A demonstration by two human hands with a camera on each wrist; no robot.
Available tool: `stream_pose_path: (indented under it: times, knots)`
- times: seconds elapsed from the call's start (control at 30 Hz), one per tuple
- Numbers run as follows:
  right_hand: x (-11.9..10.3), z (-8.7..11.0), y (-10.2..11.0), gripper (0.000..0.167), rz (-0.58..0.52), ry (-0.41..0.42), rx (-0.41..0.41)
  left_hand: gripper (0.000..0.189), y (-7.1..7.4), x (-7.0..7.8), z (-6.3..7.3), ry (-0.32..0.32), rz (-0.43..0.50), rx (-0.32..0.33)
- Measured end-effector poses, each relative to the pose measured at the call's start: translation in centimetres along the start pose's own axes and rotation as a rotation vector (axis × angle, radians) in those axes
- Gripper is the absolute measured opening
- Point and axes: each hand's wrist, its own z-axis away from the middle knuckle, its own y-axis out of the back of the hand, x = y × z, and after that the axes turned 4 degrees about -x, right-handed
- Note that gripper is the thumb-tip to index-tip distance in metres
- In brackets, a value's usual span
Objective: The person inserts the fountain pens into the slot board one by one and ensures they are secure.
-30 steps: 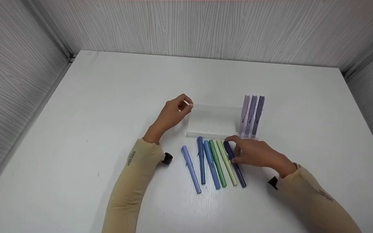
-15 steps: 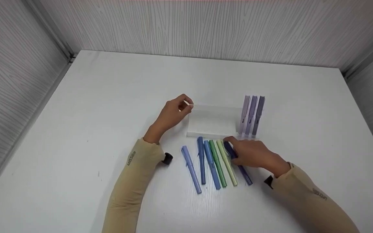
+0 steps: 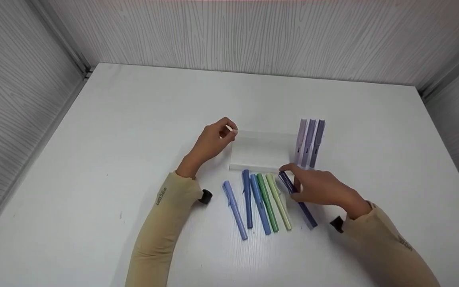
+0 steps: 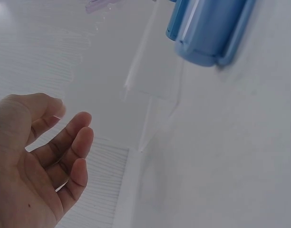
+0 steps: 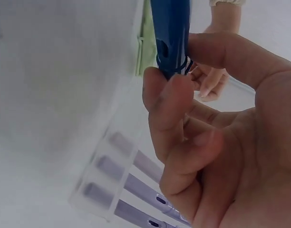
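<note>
My right hand (image 3: 321, 185) pinches a dark blue pen (image 3: 307, 214) between thumb and fingers; it slants with its lower end to the right. In the right wrist view the pen (image 5: 171, 33) looks blue, its clip side against the fingers. At the upper left corner of a clear display stand (image 3: 259, 167), my left hand (image 3: 212, 139) pinches the stand's edge with thumb and forefinger. The left wrist view has the other fingers of that hand (image 4: 50, 156) loosely bent. Three purple pens (image 3: 310, 143) stand side by side at the stand's right end.
In front of the stand several pens lie in a row: a light blue one (image 3: 235, 210), two blue ones, a green one (image 3: 268, 202) and a pale yellow-green one (image 3: 279, 201). White table (image 3: 153, 103) surrounds them, with grey wood-patterned panels (image 3: 229, 36) behind and at both sides.
The dark blue pen's lower end has swung right, away from the yellow-green pen, and the right hand has shifted slightly with it. The left hand keeps its place on the stand.
</note>
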Motion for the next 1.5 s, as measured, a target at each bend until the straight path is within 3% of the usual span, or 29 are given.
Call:
stream_pose_path:
  times: [0.33,0.57,0.77,1.27,1.5]
  knots:
    - [0.0,1.1,2.1,0.067,-0.121,0.016,0.130,0.017,-0.1,-0.2,0.1,-0.007,-0.005,0.019]
    - [0.2,1.2,2.7,0.067,-0.219,0.030,0.272,0.017,-0.1,-0.1,0.0,-0.033,-0.002,0.028]
    - [0.1,1.2,2.9,0.068,-0.207,0.062,0.417,0.018,-0.1,0.0,0.1,-0.026,-0.022,0.029]
    - [-0.7,0.9,3.2,0.068,-0.189,0.119,0.674,0.017,-0.2,-0.1,0.1,-0.025,-0.012,0.026]
    - [-0.6,0.7,3.5,0.068,-0.201,0.095,0.729,0.016,-0.1,-0.1,0.1,-0.036,-0.017,0.026]
